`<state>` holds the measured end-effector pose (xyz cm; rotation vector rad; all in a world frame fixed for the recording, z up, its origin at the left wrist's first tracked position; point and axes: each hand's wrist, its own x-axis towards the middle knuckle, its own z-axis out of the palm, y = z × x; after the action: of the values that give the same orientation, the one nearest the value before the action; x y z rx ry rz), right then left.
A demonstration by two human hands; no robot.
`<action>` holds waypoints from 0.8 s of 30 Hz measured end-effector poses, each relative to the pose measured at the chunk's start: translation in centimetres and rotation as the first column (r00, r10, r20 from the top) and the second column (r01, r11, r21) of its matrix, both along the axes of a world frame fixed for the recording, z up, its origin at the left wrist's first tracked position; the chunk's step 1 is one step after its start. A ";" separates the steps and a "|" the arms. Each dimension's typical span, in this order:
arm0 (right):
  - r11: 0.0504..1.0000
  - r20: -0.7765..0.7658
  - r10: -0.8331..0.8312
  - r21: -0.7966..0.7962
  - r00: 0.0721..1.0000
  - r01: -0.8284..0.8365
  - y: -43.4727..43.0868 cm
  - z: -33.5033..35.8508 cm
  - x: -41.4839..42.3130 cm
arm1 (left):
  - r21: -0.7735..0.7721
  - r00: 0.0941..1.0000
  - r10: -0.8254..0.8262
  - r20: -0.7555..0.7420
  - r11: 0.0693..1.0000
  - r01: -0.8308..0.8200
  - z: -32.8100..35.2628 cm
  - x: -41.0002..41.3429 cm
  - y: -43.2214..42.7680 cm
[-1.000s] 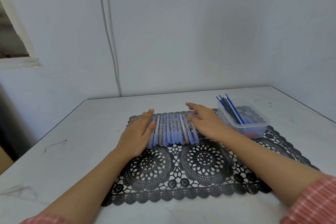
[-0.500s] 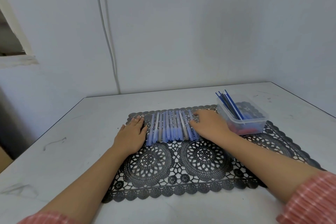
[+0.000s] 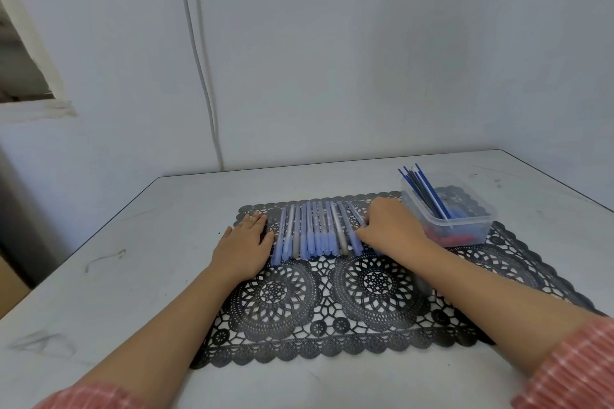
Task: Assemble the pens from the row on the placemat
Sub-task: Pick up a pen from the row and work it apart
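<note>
Both hands bracket the row of pens (image 3: 315, 232), one at each end. The left hand (image 3: 244, 242) lies flat and open, palm down on the black lace placemat (image 3: 365, 295), its straight fingers pointing toward the far edge of the table (image 3: 133, 276) and its inner side touching the leftmost pen. The right hand (image 3: 390, 229) sits on the right end of the row, knuckles up, fingers bent down over the last pens and the thumb reaching left along them; whether it pinches a pen or only rests there I cannot tell.

Both forearms stretch forward from the near edge, bare up to pink striped sleeves (image 3: 578, 365) at the bottom corners of the view.

Between the hands, the pens, mostly blue with a few grey, lie side by side on the far half of the placemat, their lengths running from the near edge toward the far edge.

Just beside the right hand, on the placemat's far right corner, stands a clear plastic tub (image 3: 471, 226). Thin blue and dark refills (image 3: 427, 191) lean out over its far left corner, and small red and blue parts lie in its bottom.

Behind the table's far edge, a white cable (image 3: 199, 60) runs down the pale wall.
</note>
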<state>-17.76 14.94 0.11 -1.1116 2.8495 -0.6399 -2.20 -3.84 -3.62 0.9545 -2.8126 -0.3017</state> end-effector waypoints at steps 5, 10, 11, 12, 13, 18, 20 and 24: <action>0.993 0.044 -0.027 -0.110 0.999 0.031 0.2 0.8 -0.1 | 0.036 0.999 -0.003 -0.046 0.999 0.005 0.2 0.1 0.1; 0.934 0.075 0.059 -0.356 0.995 -0.028 0.5 2.4 1.0 | 0.072 0.955 0.034 -0.295 0.997 -0.014 1.2 0.6 0.6; 0.911 0.110 0.082 -0.411 0.991 -0.030 0.7 2.9 1.3 | 0.071 0.933 0.039 -0.359 0.997 -0.015 1.7 0.8 1.0; 0.881 0.158 0.107 -0.473 0.982 -0.020 0.8 3.5 1.6 | 0.069 0.908 0.040 -0.418 0.998 -0.012 2.3 0.9 1.4; 0.843 0.236 0.147 -0.538 0.961 0.004 1.0 4.0 1.9 | 0.069 0.882 0.034 -0.470 0.998 -0.002 2.8 1.0 1.9; 0.667 0.557 0.459 -0.730 0.692 0.146 2.0 6.3 3.8 | 0.122 0.768 -0.047 -0.639 0.979 0.161 4.9 1.0 5.2; 0.674 0.551 0.484 -0.730 0.680 0.112 2.4 6.6 4.4 | 0.156 0.731 -0.074 -0.678 0.958 0.241 5.3 0.9 6.8; 0.654 0.474 0.501 -0.755 0.725 0.042 2.7 6.3 5.4 | 0.331 0.675 -0.011 -0.738 0.866 0.375 5.9 0.7 9.2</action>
<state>-12.41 17.64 6.36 -0.9903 1.7667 -1.8134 -1.45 5.38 2.25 0.4116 -2.1049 -1.1456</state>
